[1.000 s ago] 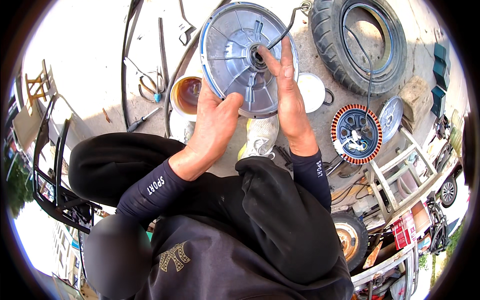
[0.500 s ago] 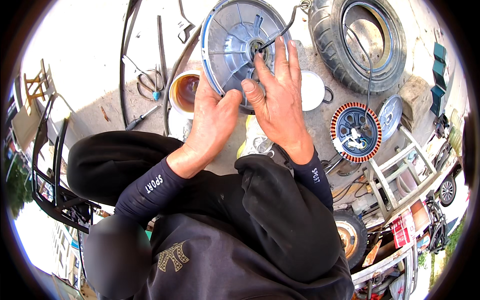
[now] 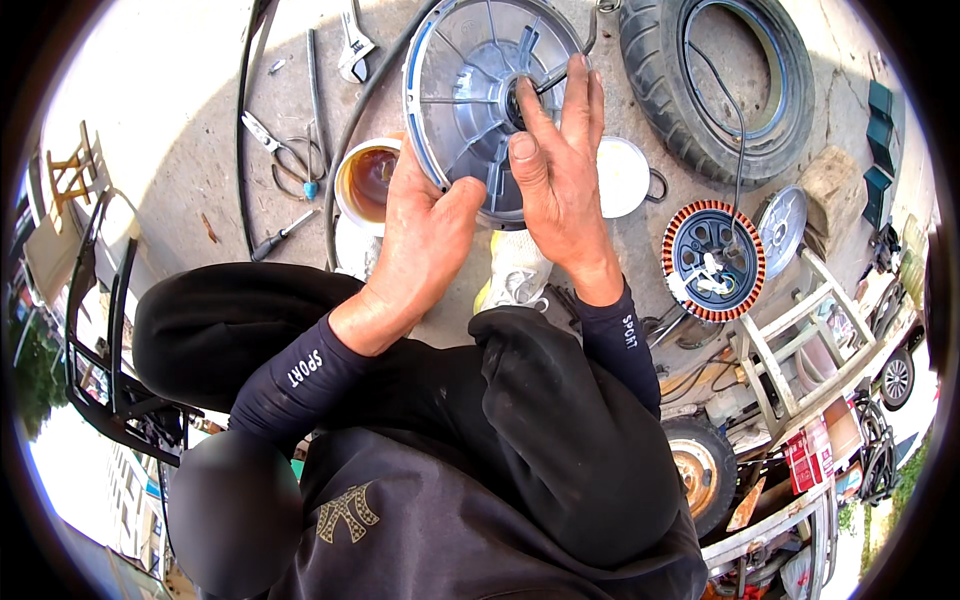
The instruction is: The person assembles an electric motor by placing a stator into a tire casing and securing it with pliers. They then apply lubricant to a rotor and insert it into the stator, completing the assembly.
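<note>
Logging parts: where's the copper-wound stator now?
Head view, right of centre: the stator sits just below the tire, left of the silver cover.

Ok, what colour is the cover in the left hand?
The cover is silver-grey, bluish along its edge; see the head view.

A single short word in white capital letters is printed on the dark left sleeve [image 3: 300, 385], near the wrist, running at a slant, and the same white word stands on the dark right sleeve [image 3: 622, 355], turned steeply. White print on a red-and-white box [image 3: 806, 455] is too small to read, while the dark shirt [image 3: 440, 510] bears a patterned gold emblem [image 3: 348, 516].
</note>
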Demonstrator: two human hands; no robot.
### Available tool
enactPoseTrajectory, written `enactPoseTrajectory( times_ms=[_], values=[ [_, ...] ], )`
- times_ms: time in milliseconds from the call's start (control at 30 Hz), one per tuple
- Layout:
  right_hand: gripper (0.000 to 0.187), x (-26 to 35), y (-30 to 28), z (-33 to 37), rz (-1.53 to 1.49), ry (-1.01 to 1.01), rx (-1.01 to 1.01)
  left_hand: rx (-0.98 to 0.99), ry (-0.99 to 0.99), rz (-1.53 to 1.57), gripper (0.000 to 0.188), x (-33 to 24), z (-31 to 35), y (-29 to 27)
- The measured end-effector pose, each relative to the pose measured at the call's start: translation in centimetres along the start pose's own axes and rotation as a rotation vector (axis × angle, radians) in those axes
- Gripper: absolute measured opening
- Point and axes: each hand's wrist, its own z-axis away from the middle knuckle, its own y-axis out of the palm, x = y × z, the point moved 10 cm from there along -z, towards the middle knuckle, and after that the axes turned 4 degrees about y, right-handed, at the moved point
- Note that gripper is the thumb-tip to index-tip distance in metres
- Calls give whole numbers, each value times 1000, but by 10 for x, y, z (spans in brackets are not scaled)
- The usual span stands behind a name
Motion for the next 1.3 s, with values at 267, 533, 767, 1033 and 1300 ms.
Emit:
enactPoseTrajectory(
  times_ms=[267,533,767,1033,1300],
  values=[
    [73,10,-2,4,40,-58,58,-26,-9,-9,53,-2,-1,-4],
    [66,-26,-32,7,-137,-10,25,-66,-98,48,51,0,-6,-8],
    [77,-49,-25,-1,166,-81,154,-23,-270,-6,46,8,-20,-14],
    [80,-59,-23,5,236,-98,210,35,-379,-64,28,15,-30,-15],
    [78,-54,-22,7,508,-157,255,71,-396,-99,26,18,-34,-13]
  ],
)
